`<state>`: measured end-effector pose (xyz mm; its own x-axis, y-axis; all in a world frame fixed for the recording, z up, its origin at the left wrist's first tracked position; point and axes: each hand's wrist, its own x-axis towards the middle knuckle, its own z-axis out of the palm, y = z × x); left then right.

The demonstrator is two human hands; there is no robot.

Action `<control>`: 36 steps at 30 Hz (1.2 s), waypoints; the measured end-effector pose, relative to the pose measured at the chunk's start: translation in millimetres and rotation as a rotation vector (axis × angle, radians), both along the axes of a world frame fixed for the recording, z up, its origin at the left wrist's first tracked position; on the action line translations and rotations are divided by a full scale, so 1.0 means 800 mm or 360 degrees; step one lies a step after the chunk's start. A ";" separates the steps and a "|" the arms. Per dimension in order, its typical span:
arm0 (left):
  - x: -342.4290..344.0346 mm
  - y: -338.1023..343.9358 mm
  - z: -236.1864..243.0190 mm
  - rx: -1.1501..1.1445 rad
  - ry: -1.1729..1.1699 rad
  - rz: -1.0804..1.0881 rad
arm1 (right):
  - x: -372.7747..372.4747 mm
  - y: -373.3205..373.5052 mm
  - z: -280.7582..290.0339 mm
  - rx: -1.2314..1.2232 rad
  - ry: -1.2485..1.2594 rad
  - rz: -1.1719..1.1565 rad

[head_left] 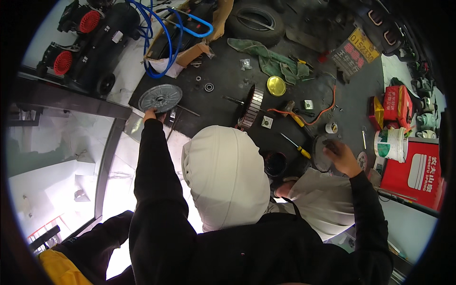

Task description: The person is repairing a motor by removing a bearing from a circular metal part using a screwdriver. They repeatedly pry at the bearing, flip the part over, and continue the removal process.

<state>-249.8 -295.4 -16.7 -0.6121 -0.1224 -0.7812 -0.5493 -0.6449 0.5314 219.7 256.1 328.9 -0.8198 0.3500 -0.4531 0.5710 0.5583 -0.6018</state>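
At the left, my left hand [153, 115] is closed on the near rim of a round grey hub motor cover [159, 96], tilted above the dark mat. Over to the right, my right hand [344, 159] is closed round a small dark lump [331, 146] whose kind I cannot make out. A second grey disc [320, 156] lies flat just beside that hand. Between my hands a motor stator [251, 108] stands on edge with its shaft pointing left. A yellow-handled screwdriver [301, 151] lies near the right-hand disc. My raised knee in pale trousers [225, 175] hides part of the mat.
A round gold lid [276, 86], a bearing [209, 87] and a green cloth [273, 59] lie farther off. A tyre [256, 23] and a cardboard box [180, 59] are behind them. A white bucket [390, 145] and red boxes [398, 104] stand right; a black compressor [102, 40] stands far left.
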 end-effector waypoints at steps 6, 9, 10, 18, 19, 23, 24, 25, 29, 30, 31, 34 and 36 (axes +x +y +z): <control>-0.005 -0.001 0.176 0.0387 0.0335 0.0112 | -0.036 -0.031 0.007 0.0078 -0.0068 0.0399; 0.040 -0.021 0.296 0.0653 0.0619 -0.0048 | -0.046 -0.045 0.011 0.0108 -0.0108 0.0644; 0.055 -0.027 0.338 0.0787 0.0713 -0.0098 | -0.048 -0.048 0.011 0.0129 -0.0112 0.0703; 0.164 0.021 0.563 0.0023 0.1187 -0.0593 | -0.058 -0.049 -0.036 0.0232 -0.0078 0.1080; 0.170 0.035 0.579 0.0053 0.1155 -0.0596 | -0.058 -0.052 -0.044 0.0269 -0.0160 0.1154; 0.182 0.099 0.606 0.0650 0.0842 -0.0694 | -0.069 -0.082 -0.071 0.0357 -0.0405 0.1234; 0.189 0.114 0.599 0.0627 0.0864 -0.0887 | -0.067 -0.090 -0.070 0.0326 -0.0368 0.1288; 0.194 0.126 0.591 0.0419 0.0829 -0.0909 | -0.066 -0.098 -0.066 0.0306 -0.0326 0.1342; 0.227 0.135 0.552 0.0100 0.0505 -0.1104 | -0.057 -0.102 -0.020 -0.0108 -0.0026 0.1182; 0.226 0.134 0.547 0.0212 0.0447 -0.1120 | -0.057 -0.096 -0.006 -0.0132 -0.0020 0.1077; 0.223 0.134 0.542 0.0285 0.0452 -0.1202 | -0.055 -0.089 0.007 -0.0057 -0.0050 0.1005; 0.213 0.145 0.528 0.0192 0.0400 -0.1207 | -0.049 -0.070 0.024 0.0071 -0.0071 0.0792; 0.204 0.159 0.524 0.0247 0.0559 -0.1229 | -0.048 -0.064 0.010 0.0092 -0.0100 0.0644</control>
<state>-86.9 -168.4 402.1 -0.6893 0.5203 -0.5042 -0.6840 -0.2380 0.6895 181.3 204.6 336.8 -0.8678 0.0315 -0.4958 0.3331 0.7774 -0.5336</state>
